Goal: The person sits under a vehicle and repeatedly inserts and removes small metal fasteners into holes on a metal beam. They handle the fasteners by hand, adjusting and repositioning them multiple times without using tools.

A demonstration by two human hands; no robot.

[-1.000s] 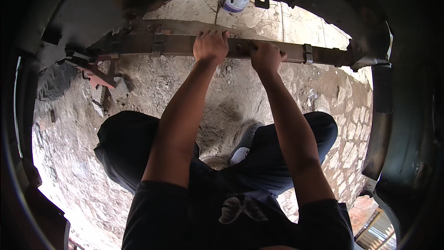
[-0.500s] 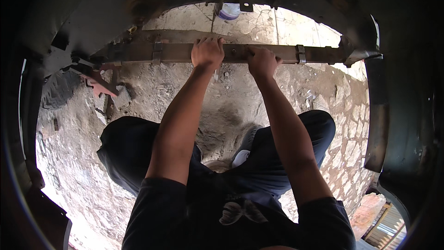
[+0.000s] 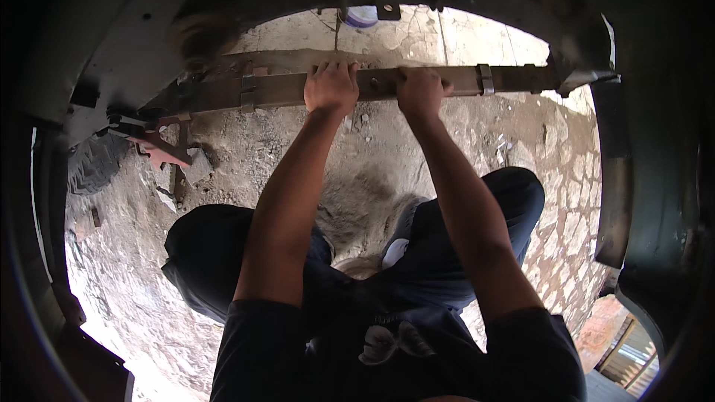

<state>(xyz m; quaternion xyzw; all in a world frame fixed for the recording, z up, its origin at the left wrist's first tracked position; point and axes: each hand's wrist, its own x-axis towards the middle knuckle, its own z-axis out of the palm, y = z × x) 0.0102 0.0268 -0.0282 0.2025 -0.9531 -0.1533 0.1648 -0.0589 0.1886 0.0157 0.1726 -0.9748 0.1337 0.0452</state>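
A long brown leaf spring (image 3: 290, 92) runs across the view in front of me, with a metal clip (image 3: 248, 91) toward its left part and another clip (image 3: 485, 80) toward its right. My left hand (image 3: 332, 89) is closed over the bar left of its middle, fingers bent over the far edge. A short way to the right, my right hand (image 3: 423, 92) grips the same bar in a fist, thumb side at its edge. A small round bolt head (image 3: 374, 83) shows on the bar between the two hands. The undersides of my fingers are hidden.
Dark vehicle bodywork (image 3: 640, 179) surrounds me on both sides and overhead. At left, a reddish metal stand (image 3: 165, 152) stands by a tyre (image 3: 97, 162) and broken stones (image 3: 197, 166). A white and purple container (image 3: 362, 16) sits beyond the bar. My bent legs rest on rough ground.
The view has tilted and shifted slightly, so the bar's left end appears lower. Both hands keep their places on the leaf spring.
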